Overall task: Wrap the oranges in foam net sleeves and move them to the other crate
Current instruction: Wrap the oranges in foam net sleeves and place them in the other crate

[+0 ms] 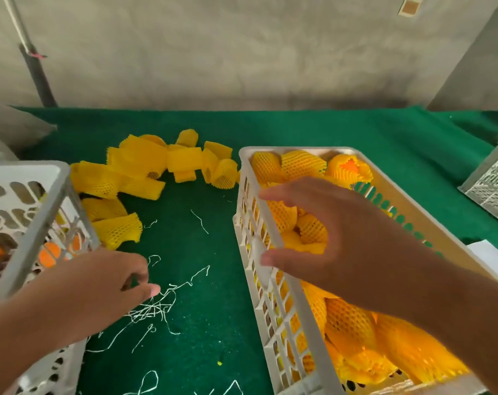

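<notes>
Oranges wrapped in yellow foam net sleeves [353, 320] fill the white slatted crate on the right [259, 220], heaped from its far end to its near end; one at the far end [350, 166] shows bare orange skin through an open sleeve mouth. Above that crate hovers the right hand [341, 238], palm down, its fingers [276, 193] spread wide and holding nothing, with the thumb just over the crate's left rim. Whether it touches the rim cannot be told.

Unwrapped oranges [49, 253] show through the slats of the white crate on the left [42, 201], at the frame's left edge. The left hand [105, 283] hangs beside that crate's near corner, above the surface, its fingers loosely curled with nothing visible between them.

Loose foam net sleeves [145, 166] lie in a curved row on the green surface [202, 323] between the two crates, toward the far side. White thread scraps [156, 306] are scattered on the green cloth near the left hand. Another white slatted crate [495, 183] sits at the far right edge, and a grey wall [242, 52] rises behind.
</notes>
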### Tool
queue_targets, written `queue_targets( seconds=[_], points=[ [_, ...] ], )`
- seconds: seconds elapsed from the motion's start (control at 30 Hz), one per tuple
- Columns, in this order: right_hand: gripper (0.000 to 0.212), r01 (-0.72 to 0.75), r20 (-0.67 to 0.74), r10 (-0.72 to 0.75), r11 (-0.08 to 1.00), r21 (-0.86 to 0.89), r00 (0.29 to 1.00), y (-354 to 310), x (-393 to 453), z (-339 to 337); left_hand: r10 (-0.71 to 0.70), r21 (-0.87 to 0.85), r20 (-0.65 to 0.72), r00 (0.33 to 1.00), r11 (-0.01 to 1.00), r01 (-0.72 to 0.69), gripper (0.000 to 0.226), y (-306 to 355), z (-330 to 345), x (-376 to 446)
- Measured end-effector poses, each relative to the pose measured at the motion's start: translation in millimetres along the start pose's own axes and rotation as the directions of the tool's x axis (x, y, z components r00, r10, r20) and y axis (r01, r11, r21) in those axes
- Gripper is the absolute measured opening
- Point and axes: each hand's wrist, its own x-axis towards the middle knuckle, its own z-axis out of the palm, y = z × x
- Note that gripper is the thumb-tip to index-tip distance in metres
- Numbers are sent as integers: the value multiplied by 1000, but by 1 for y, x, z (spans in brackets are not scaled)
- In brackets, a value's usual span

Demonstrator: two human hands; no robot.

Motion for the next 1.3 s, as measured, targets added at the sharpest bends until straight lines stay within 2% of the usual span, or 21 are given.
queue_targets(
  seconds=[0.1, 0.17, 0.3, 0.4, 0.5, 0.63, 0.73, 0.8, 0.87, 0.93, 1.0, 1.07, 1.13, 1.2, 1.3],
  points=[
    [69, 128, 63, -133, 989, 66, 989, -44, 44, 37, -27, 86, 19, 999, 996, 26, 37, 19, -13, -7],
    [68, 163, 142, -172, 984, 76, 975, -63, 78, 70, -51, 137, 49, 997, 990, 44, 33, 24, -17, -9],
    [74, 154, 336, -136, 988, -30, 932, -71, 127, 130, -69, 224, 130, 989, 974, 38, 28, 26, -20, -9],
    [76, 131, 396, -107, 991, -34, 912, -66, 133, 157, -55, 295, 129, 990, 955, 14, 19, 28, -21, -8],
    [75, 97, 440, -86, 995, -3, 894, -57, 129, 171, -48, 291, 129, 990, 957, 9, 19, 29, -25, -9],
    [66, 118, 416, -115, 993, 19, 902, -49, 132, 176, -30, 229, 34, 999, 973, 21, 18, 31, -38, -10],
    [55, 128, 434, -139, 990, 56, 890, -47, 131, 180, -6, 83, -177, 984, 996, 21, 19, 27, -52, -11],
    [56, 133, 443, -142, 990, 52, 885, -46, 129, 184, -25, -60, -424, 905, 998, 0, 20, 17, -69, -15],
    [61, 115, 451, -138, 990, 78, 882, -44, 125, 188, -145, -183, -633, 761, 983, 35, 19, -7, -89, -18],
    [61, 117, 456, -152, 988, 105, 877, -43, 124, 192, -323, -318, -692, 645, 939, 129, 18, -41, -106, -18],
    [60, 106, 454, -157, 985, 136, 877, -43, 123, 192, -457, -369, -622, 636, 888, 277, 19, -78, -111, -16],
    [59, 93, 454, -155, 983, 156, 877, -45, 122, 190, -524, -311, -507, 684, 852, 422, 24, -110, -97, -18],
    [59, 96, 451, -166, 980, 174, 877, -48, 119, 189, -562, -212, -359, 745, 826, 522, 39, -137, -68, -22],
    [58, 114, 446, -184, 977, 179, 876, -49, 118, 189, -579, -89, -228, 783, 813, 575, 54, -161, -41, -23],
    [59, 121, 444, -190, 976, 179, 876, -47, 119, 192, -588, 32, -174, 790, 799, 601, 69, -187, -15, -14]
  ],
)
